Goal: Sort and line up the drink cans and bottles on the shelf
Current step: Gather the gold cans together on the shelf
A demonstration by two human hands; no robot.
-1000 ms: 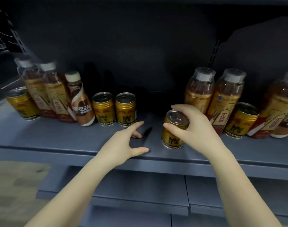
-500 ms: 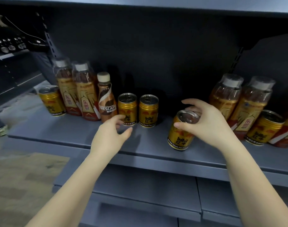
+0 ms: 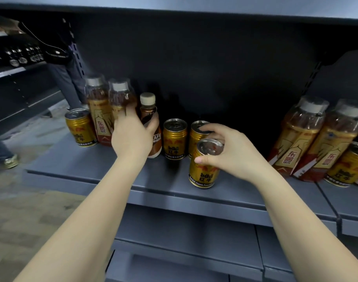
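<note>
- Right hand [image 3: 233,151] has a gold Red Bull can [image 3: 204,169] pinched at its rim, thumb on the near side and fingers curled over the far side; the can is tilted, its base at or just above the grey shelf [image 3: 133,176] near the front edge.
- Just behind it stand two matching upright cans, the nearer one [image 3: 196,135] partly covered by the hand, and the other [image 3: 175,139] to its left.
- Left hand [image 3: 131,135] is up against the coffee bottle [image 3: 150,119], fingers spread and reaching round it; whether it truly grips is hard to tell, as the hand hides the contact.
- Touching that hand on the left are two tall tea bottles [image 3: 104,110], and one more can [image 3: 80,127] stands at the row's left end.
- Well apart on the right: another pair of tea bottles [image 3: 316,139] with a can [image 3: 349,165] in front.
</note>
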